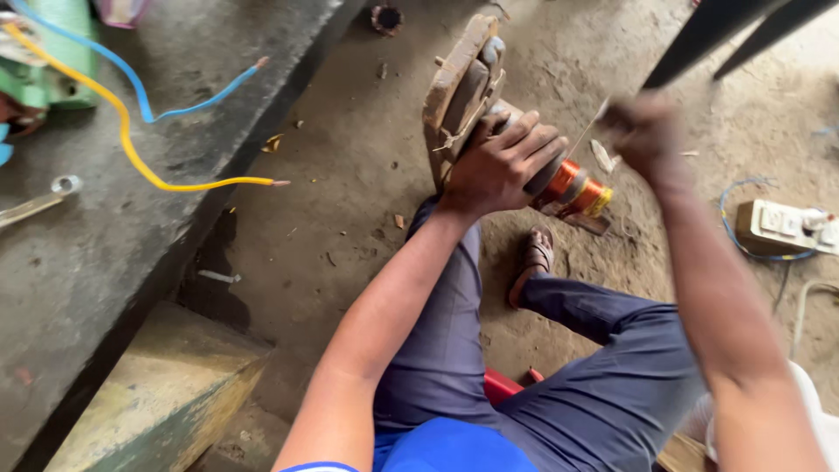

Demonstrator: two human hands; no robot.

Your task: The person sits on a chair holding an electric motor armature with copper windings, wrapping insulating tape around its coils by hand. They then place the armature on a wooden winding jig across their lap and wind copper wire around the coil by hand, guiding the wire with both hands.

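Observation:
My left hand [502, 162] grips a motor armature with orange copper windings [572, 185], pressed against a worn wooden block [459, 83] that rests on my left knee. My right hand [642, 131] is blurred, raised to the right of the armature, and closed on a thin light wire or strip [590, 127] that runs down toward the windings. What else the right hand holds cannot be made out. I sit low, with dark blue trousers [454, 323] and a sandalled foot [535, 258] below the armature.
A grey concrete slab [105, 262] at left carries blue [140, 92] and yellow [131, 149] wires, a green machine part [52, 61] and a metal tool [39, 203]. A white power strip [786, 229] lies on the dirt floor at right. Dark metal legs [725, 35] stand at top right.

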